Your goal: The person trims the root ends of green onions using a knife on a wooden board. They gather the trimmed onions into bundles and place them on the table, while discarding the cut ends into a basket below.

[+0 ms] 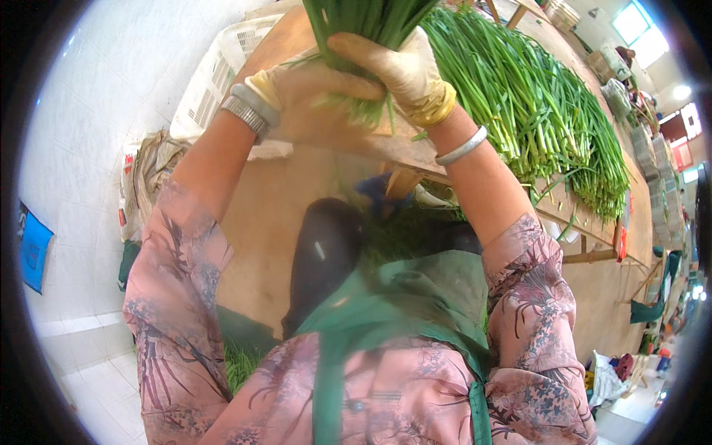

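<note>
A bunch of long green leafy stalks, apparently garlic chives (370, 22), is held upright between my two gloved hands at the top of the view. My right hand (409, 72) grips it from the right, the thumb lying across the front of the leaves. From the left, my left hand (317, 80) closes around the lower stalks, its fingers partly blurred. The pale stalk ends (364, 114) stick out below both hands and are blurred. A large heap of the same stalks (517, 100) lies on the wooden table (411, 153) to the right of my right hand.
A white plastic crate (200, 94) stands to the left, beside a crumpled woven sack (158, 167). More greens (242, 361) lie low by my left side. A red strip (622, 242) hangs from the table edge. Stacked crates (656, 161) and people are farther right.
</note>
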A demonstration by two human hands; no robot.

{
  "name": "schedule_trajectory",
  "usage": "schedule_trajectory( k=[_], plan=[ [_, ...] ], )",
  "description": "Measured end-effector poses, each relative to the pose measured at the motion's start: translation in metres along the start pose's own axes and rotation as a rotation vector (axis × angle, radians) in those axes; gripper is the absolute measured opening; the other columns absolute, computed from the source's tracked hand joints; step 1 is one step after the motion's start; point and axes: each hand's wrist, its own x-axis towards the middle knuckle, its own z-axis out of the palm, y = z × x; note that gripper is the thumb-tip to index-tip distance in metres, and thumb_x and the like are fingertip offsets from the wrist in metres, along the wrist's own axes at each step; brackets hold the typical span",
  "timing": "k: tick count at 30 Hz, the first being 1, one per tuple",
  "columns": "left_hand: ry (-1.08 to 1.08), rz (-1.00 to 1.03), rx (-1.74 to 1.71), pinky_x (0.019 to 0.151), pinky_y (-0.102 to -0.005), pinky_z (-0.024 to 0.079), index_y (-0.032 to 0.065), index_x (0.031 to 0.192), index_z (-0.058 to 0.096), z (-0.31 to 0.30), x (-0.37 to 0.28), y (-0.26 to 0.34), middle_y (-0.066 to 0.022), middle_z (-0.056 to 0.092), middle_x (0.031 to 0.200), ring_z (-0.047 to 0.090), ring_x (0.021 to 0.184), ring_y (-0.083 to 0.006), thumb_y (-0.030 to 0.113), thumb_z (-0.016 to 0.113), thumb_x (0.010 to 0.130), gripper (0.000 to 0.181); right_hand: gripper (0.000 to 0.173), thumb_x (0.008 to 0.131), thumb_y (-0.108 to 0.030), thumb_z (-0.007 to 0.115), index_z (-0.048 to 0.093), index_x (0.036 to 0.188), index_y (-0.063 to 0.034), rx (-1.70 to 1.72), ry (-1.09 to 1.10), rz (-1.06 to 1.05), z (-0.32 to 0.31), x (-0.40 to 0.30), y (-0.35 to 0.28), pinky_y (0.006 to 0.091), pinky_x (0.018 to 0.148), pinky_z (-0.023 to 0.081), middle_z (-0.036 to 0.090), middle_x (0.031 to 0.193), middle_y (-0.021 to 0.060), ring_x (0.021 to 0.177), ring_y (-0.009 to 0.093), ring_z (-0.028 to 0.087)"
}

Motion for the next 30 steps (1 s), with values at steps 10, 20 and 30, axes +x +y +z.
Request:
schedule_trajectory(
  k=[10, 20, 30],
  plan=[
    [0.058, -0.175, -0.776, 0.064, -0.0354, 0.060, -0.0033, 0.120, 0.058, 0.070, -0.029, 0.035, -0.0187, 0.070, 0.093, 0.070, 0.067, -0.0259, 0.024, 0.068, 0.084, 0.046, 0.033, 0.083, -0.019, 0.077, 0.067, 0.106, 0.0033, 0.151, 0.257, 0.234, 0.013, 0.009, -0.058, 0.0359, 0.068, 0.060, 0.072, 0.089, 0.0141, 0.073, 0.023, 0.070],
    [0.056, -0.635, -1.193, 0.089, -0.0431, 0.052, -0.0058, 0.127, 0.056, 0.193, -0.093, -0.004, -0.0142, 0.068, 0.098, 0.063, 0.090, -0.0262, 0.015, 0.070, 0.081, 0.053, 0.059, 0.085, -0.027, 0.072, 0.054, 0.137, -0.0070, -1.197, 0.375, 0.237, -0.088, -0.028, -0.115, 0.0470, 0.093, 0.053, 0.070, 0.118, 0.0175, 0.109, 0.034, 0.068],
    [0.023, -0.528, -0.794, 0.081, -0.0390, 0.048, 0.0097, 0.144, 0.043, 0.217, -0.117, -0.023, -0.0054, 0.059, 0.096, 0.058, 0.086, -0.0223, 0.023, 0.057, 0.095, 0.052, 0.040, 0.093, -0.035, 0.061, 0.064, 0.121, -0.0068, -0.994, -0.113, -0.275, -0.033, -0.215, -0.049, 0.0553, 0.107, 0.037, 0.062, 0.125, 0.0167, 0.124, 0.035, 0.054]
  ],
)
